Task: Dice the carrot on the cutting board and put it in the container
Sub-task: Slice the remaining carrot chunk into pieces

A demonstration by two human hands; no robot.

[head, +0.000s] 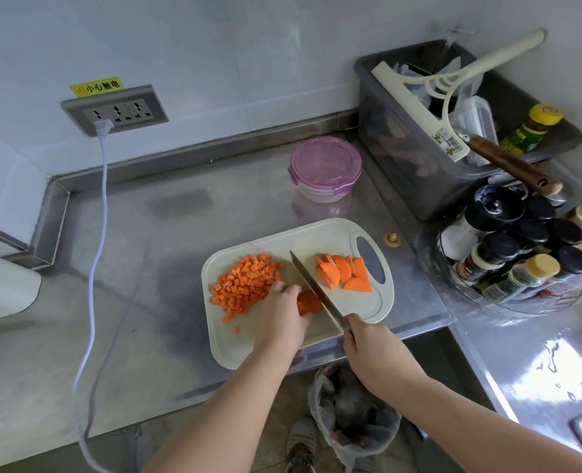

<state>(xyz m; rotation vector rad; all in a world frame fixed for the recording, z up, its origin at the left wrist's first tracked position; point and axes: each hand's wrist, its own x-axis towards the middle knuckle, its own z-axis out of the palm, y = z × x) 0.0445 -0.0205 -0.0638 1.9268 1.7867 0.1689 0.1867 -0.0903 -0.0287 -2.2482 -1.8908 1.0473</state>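
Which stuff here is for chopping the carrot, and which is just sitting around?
For the job: pale plastic cutting board, orange carrot pieces, steel knife, round purple-lidded container.
Lying about: grey plastic bin, black-capped spice jars, white power cable.

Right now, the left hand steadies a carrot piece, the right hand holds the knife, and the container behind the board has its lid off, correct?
One thing is wrong: the head view shows the container with its purple lid on, not off. The rest holds: the left hand steadies a carrot piece and the right hand holds the knife over the cutting board.
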